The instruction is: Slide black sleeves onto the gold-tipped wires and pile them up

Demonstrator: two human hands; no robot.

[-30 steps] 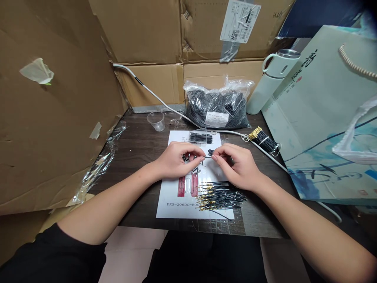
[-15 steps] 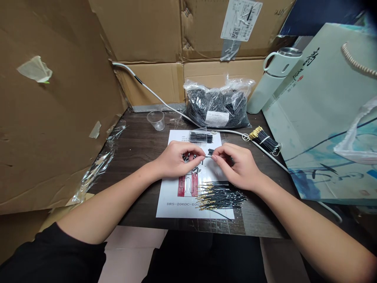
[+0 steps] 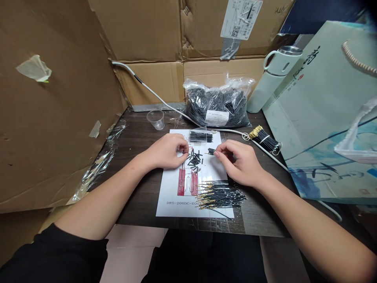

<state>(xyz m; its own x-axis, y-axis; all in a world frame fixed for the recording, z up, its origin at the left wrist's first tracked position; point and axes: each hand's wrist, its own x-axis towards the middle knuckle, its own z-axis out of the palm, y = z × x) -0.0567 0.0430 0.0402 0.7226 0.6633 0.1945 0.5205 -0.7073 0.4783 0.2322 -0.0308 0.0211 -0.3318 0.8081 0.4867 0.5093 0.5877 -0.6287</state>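
Observation:
My right hand (image 3: 240, 162) is closed in a pinch on a thin black wire (image 3: 207, 153), whose bare-looking tip points left. A few short black pieces (image 3: 211, 150) lie just behind that tip. To the left, my left hand (image 3: 167, 151) is closed, thumb and forefinger together; a dark bit shows at the fingertips, too small to name. Beside it a loose pile of short black tubes (image 3: 194, 158) lies on a printed sheet (image 3: 171, 208). Nearer me spreads a bundle of black wires with gold-coloured ends (image 3: 220, 195). Behind the pile, a clear box of black pieces (image 3: 201, 136) stands on the sheet.
At the back sit a clear plastic bag of black parts (image 3: 216, 104) and a small clear cup (image 3: 156, 119). A tied wire bundle (image 3: 265, 140), a pale flask (image 3: 275, 78) and a paper bag (image 3: 330, 118) stand right. A white cable (image 3: 165, 104) crosses behind; cardboard (image 3: 59, 118) walls the left.
My hands have drawn apart: the left moved left and slightly away from me, uncovering the black tubes. My right hand shifted slightly right, keeping the wire.

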